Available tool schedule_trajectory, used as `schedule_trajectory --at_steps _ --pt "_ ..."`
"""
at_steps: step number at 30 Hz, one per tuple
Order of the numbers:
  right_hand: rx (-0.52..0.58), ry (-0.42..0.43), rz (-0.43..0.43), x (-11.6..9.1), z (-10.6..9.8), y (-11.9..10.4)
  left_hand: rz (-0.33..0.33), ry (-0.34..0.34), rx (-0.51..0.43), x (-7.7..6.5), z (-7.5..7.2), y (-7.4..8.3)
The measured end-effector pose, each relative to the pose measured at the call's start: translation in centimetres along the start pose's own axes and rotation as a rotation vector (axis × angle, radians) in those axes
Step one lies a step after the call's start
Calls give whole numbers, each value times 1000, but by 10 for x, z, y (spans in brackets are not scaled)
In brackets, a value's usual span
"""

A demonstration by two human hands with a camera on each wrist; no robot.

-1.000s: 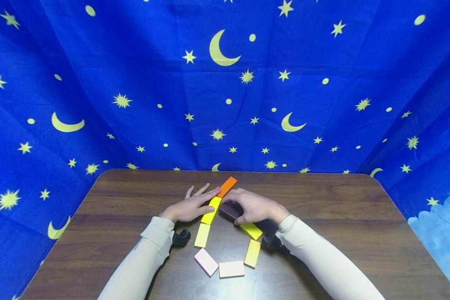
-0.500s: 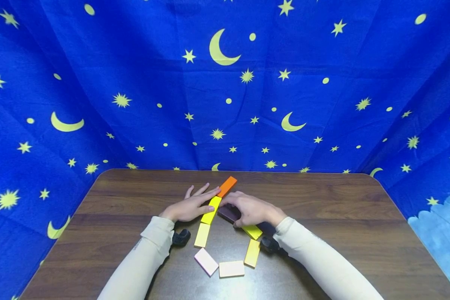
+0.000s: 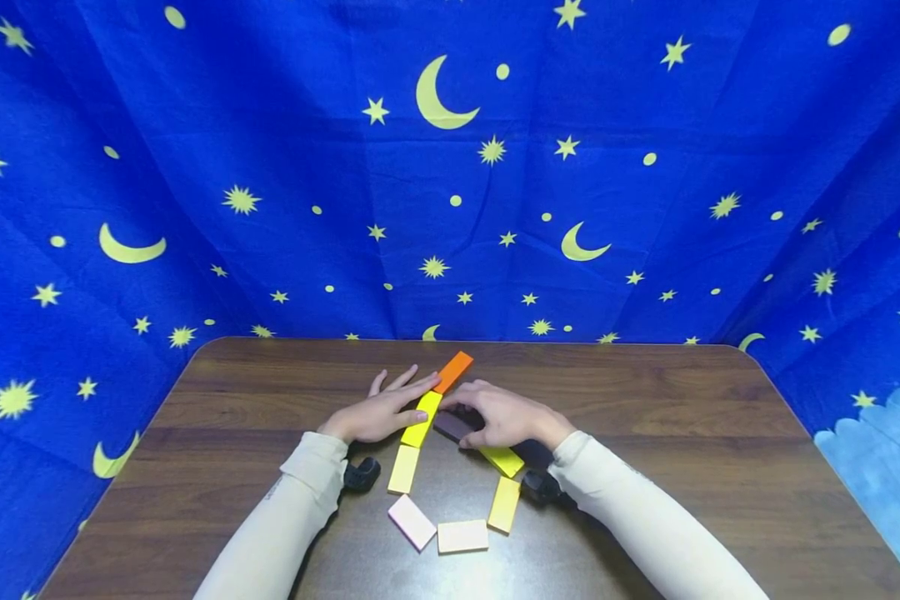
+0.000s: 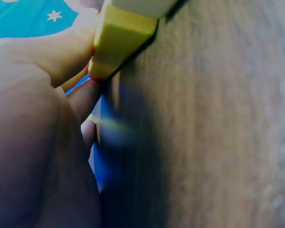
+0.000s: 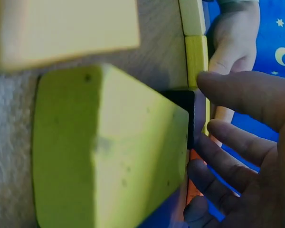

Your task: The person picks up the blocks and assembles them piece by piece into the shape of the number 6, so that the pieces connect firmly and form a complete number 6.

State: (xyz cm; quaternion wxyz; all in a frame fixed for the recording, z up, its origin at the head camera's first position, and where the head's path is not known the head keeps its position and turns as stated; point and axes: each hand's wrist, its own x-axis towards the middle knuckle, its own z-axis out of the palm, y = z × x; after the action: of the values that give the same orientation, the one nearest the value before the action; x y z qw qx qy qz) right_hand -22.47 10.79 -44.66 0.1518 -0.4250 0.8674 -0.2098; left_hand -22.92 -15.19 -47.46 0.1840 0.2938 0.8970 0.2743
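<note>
My left hand (image 3: 378, 415) lies beside the bright yellow block (image 3: 422, 419), fingers spread and nearly straight. Its thumb rests on that block, and the index fingertip touches near the orange block (image 3: 453, 372). Between thumb and curled fingers, my right hand (image 3: 506, 415) holds a dark brown block (image 3: 453, 427), partly covered by the hand. That dark block (image 5: 184, 107) lies close to the yellow row in the right wrist view. A greenish-yellow block (image 3: 503, 461) sits just in front of the right hand, looming large in the right wrist view.
Several more blocks continue the ring on the wooden table (image 3: 270, 375): a pale yellow block (image 3: 403, 469), a pink block (image 3: 412, 522), a cream block (image 3: 462, 537) and a golden-yellow block (image 3: 504, 505). A blue star-patterned cloth (image 3: 450, 167) hangs behind the table.
My right hand has shifted slightly left, and the dark brown block has moved a little left with it. The left hand and the other blocks keep their places.
</note>
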Motion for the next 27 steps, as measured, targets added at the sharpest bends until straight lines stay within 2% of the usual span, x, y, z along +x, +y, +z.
schedule_trajectory --at_steps 12,19,27 --pt "33 -20 -39 1 -2 7 -18 -1 7 0 0 1" --pt "19 -27 -100 1 -3 6 -12 2 7 0 0 1" --pt "16 -26 -122 1 -2 5 -21 1 12 1 1 1"
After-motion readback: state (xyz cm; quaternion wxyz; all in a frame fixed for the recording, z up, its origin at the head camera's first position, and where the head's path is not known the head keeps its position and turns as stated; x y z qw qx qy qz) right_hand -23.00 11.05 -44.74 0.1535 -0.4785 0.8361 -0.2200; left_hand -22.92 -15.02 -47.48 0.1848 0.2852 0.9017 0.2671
